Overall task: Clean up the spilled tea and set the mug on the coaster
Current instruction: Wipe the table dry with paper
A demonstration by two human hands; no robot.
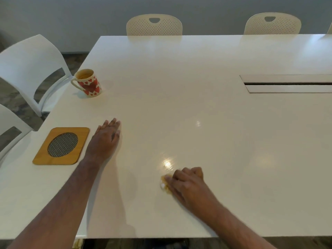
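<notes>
A white mug with red hearts [89, 83] stands upright near the table's left edge, with some tea inside. Nearer me lies a wooden coaster [61, 146] with a dark mesh oval, nothing on it. My left hand [106, 136] lies flat on the table just right of the coaster, fingers straight. At the front middle, my right hand [186, 184] grips a tea-stained wad of tissue [165, 184] pressed against the tabletop; most of the wad is hidden under the fingers. A wet sheen [168, 163] shows just beyond that hand.
The white table [197, 87] stretches far and right, with a cable slot [287, 84] at the right. White chairs [34, 69] stand at the left, and two beige chairs [154, 25] stand at the far side.
</notes>
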